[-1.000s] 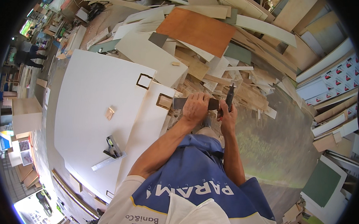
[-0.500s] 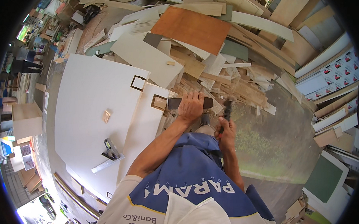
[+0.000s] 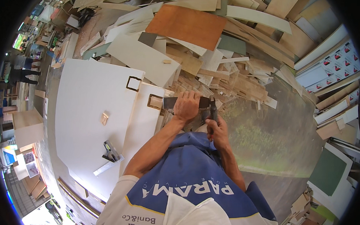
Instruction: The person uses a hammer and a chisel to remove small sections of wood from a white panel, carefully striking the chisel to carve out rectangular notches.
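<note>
My left hand (image 3: 186,106) is closed around the middle of a dark, flat bar-shaped tool (image 3: 204,102), held level. Its left end reaches the edge of a white board (image 3: 146,117), beside a dark-edged rectangular cutout (image 3: 155,101). In my right hand (image 3: 217,133), the fingers wrap the black grip of a hammer (image 3: 213,109). The hammer's head is at the bar's right end; whether the two touch I cannot tell. A second cutout (image 3: 133,83) shows in the larger white panel (image 3: 92,95) to the left.
On the large panel lie a small wood offcut (image 3: 104,118) and a combination square (image 3: 111,156). Scrap boards and offcuts (image 3: 230,85) heap up ahead, under an orange-brown sheet (image 3: 187,25). More panels (image 3: 330,170) lean at the right. A person (image 3: 23,74) stands at the far left.
The hammer has swung left, from apart from the bar to its right end, my right hand moving with it. My left hand keeps its hold on the bar.
</note>
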Demonstrator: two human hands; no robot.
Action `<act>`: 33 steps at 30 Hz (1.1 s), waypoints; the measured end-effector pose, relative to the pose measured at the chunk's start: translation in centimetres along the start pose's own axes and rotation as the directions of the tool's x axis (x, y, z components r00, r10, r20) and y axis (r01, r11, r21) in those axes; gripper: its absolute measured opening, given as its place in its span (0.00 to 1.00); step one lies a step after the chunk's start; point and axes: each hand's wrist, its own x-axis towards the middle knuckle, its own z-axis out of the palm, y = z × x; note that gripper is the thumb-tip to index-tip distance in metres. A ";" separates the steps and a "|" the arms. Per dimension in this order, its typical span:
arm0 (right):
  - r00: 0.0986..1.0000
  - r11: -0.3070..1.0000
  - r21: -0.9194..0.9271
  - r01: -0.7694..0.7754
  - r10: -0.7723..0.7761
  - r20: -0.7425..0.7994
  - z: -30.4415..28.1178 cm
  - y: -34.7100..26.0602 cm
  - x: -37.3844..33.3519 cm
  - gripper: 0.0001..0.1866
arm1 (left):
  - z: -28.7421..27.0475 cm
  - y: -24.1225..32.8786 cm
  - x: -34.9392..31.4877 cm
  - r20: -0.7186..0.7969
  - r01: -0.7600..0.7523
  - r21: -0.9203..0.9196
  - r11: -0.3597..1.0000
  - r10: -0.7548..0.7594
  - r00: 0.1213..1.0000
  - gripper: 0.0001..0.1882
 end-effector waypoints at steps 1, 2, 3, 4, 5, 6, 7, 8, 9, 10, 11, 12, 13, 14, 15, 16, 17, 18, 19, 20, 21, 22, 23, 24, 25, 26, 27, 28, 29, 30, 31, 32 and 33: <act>0.998 0.994 0.105 0.019 -0.013 -0.056 0.0 0.3 0.2 0.09 | 0.0 0.0 -0.1 -0.010 -0.001 -0.005 1.000 0.001 1.000 0.09; 0.993 0.977 0.206 0.046 -0.023 -0.113 0.0 0.4 0.4 0.09 | 0.0 0.0 0.0 -0.022 -0.001 -0.010 1.000 0.000 1.000 0.08; 0.985 0.950 0.304 0.078 -0.026 -0.169 0.0 0.5 0.6 0.09 | 0.1 0.1 0.0 -0.035 -0.002 -0.004 1.000 0.002 0.999 0.08; 0.968 0.957 0.274 0.094 -0.024 -0.251 0.3 0.6 0.6 0.09 | 0.2 0.1 0.1 -0.048 -0.004 0.002 1.000 0.004 0.999 0.08; 0.987 0.975 0.216 0.056 -0.021 -0.162 0.6 0.8 0.3 0.09 | 0.3 0.2 0.1 -0.056 -0.011 0.007 1.000 0.012 0.998 0.08; 0.997 0.988 0.154 0.024 -0.013 -0.072 0.9 1.1 -0.1 0.09 | 0.3 0.0 0.0 -0.049 -0.023 -0.018 1.000 0.022 0.999 0.08; 1.000 0.996 0.090 -0.003 0.002 0.018 1.0 1.3 -0.5 0.08 | 0.2 -0.2 -0.2 -0.043 -0.035 -0.042 0.998 0.033 0.999 0.08; 1.000 1.000 0.008 0.007 -0.007 -0.021 1.1 0.8 -0.6 0.09 | 0.1 -0.4 -0.2 -0.040 -0.042 -0.066 0.997 0.040 0.998 0.07; 0.998 0.993 0.113 0.024 -0.017 -0.062 0.9 0.9 -0.5 0.09 | 0.0 -0.4 -0.2 -0.014 -0.028 -0.056 0.998 0.028 1.000 0.08; 0.994 0.976 0.215 0.045 -0.024 -0.103 0.5 1.1 -0.4 0.08 | 0.0 -0.4 -0.3 0.011 -0.014 -0.046 0.999 0.015 1.000 0.09; 0.989 0.946 0.316 0.068 -0.022 -0.146 0.3 1.4 -0.3 0.08 | -0.2 -0.2 -0.4 0.040 -0.002 -0.037 0.999 0.003 0.999 0.09; 0.961 0.923 0.362 0.128 -0.025 -0.276 0.6 1.7 0.1 0.07 | -0.4 -0.1 -0.4 0.026 -0.012 -0.039 0.999 0.013 1.000 0.09; 0.972 0.958 0.274 0.084 -0.019 -0.233 0.6 2.0 -0.1 0.08 | -0.5 -0.1 -0.3 0.012 -0.023 -0.042 0.999 0.023 1.000 0.09; 0.981 0.982 0.182 0.046 -0.010 -0.194 0.7 1.8 -0.4 0.09 | -0.6 0.0 -0.1 -0.003 -0.038 -0.047 0.998 0.038 0.999 0.09; 0.988 0.996 0.086 0.011 0.003 -0.155 0.7 1.8 -0.7 0.10 | -0.5 -0.1 -0.2 0.008 -0.046 -0.063 0.997 0.047 0.999 0.08; 1.000 0.997 0.077 -0.012 0.012 -0.010 1.1 2.2 -1.1 0.10 | -0.3 -0.4 -0.4 0.020 -0.055 -0.079 0.995 0.057 0.998 0.08; 0.999 0.994 0.109 -0.011 0.015 -0.037 1.1 2.2 -1.2 0.09 | -0.4 -0.6 -0.4 0.028 -0.057 -0.091 0.994 0.060 0.998 0.08; 0.998 0.990 0.141 -0.010 0.019 -0.064 0.9 2.2 -1.3 0.09 | -0.5 -0.6 -0.4 0.022 -0.057 -0.081 0.995 0.059 0.998 0.07; 0.996 0.985 0.173 -0.009 0.025 -0.091 0.9 2.1 -1.3 0.08 | -0.5 -0.6 -0.5 0.016 -0.057 -0.071 0.996 0.058 0.998 0.07; 0.981 0.934 0.356 0.034 0.036 -0.188 0.9 2.4 -1.3 0.08 | -0.7 -0.4 -0.6 0.013 -0.059 -0.063 0.996 0.060 0.998 0.07; 0.973 0.943 0.326 0.066 0.013 -0.232 1.1 2.6 -1.1 0.08 | -0.8 -0.4 -0.6 0.021 -0.061 -0.069 0.996 0.062 0.998 0.07; 0.962 0.951 0.295 0.095 -0.012 -0.274 1.4 2.8 -0.9 0.08 | -0.8 -0.4 -0.5 0.029 -0.062 -0.074 0.995 0.064 0.998 0.06; 0.947 0.957 0.262 0.127 -0.039 -0.318 1.8 2.7 -0.9 0.08 | -0.9 -0.3 -0.4 0.034 -0.066 -0.082 0.994 0.069 0.997 0.06; 0.988 0.994 0.084 0.067 -0.054 -0.144 2.0 2.2 -2.0 0.08 | -0.7 -0.4 -0.4 0.031 -0.071 -0.091 0.993 0.074 0.997 0.06; 0.992 0.994 0.093 0.053 -0.042 -0.121 2.0 2.3 -2.3 0.07 | -0.6 -0.5 -0.6 0.028 -0.076 -0.101 0.992 0.079 0.996 0.07; 0.995 0.994 0.100 0.038 -0.029 -0.093 2.1 2.3 -2.5 0.07 | -0.7 -0.7 -0.7 0.025 -0.074 -0.109 0.991 0.078 0.997 0.07; 0.998 0.994 0.106 0.022 -0.016 -0.065 2.2 2.2 -2.5 0.07 | -0.8 -0.8 -0.8 0.023 -0.082 -0.103 0.991 0.085 0.996 0.07; 0.990 0.976 0.209 0.056 -0.027 -0.140 2.3 2.3 -2.4 0.08 | -0.9 -0.9 -0.8 0.022 -0.089 -0.098 0.991 0.091 0.996 0.07; 0.975 0.945 0.312 0.100 -0.030 -0.221 2.3 2.5 -2.1 0.09 | -1.0 -0.8 -0.8 0.021 -0.104 -0.093 0.990 0.106 0.994 0.07; 0.954 0.901 0.408 0.151 -0.023 -0.300 2.3 2.8 -1.8 0.09 | -1.2 -0.7 -0.7 0.022 -0.113 -0.088 0.990 0.115 0.993 0.07; 0.926 0.845 0.493 0.207 -0.007 -0.377 2.3 3.0 -1.7 0.10 | -1.3 -0.6 -0.6 0.022 -0.123 -0.084 0.989 0.125 0.992 0.07; 0.937 0.934 0.322 0.157 -0.037 -0.348 2.7 3.1 -2.1 0.10 | -1.4 -0.6 -0.6 0.023 -0.128 -0.083 0.988 0.130 0.991 0.07; 0.968 0.948 0.304 0.093 -0.016 -0.249 3.1 3.2 -2.6 0.10 | -1.3 -0.7 -0.8 0.019 -0.121 -0.107 0.987 0.124 0.992 0.07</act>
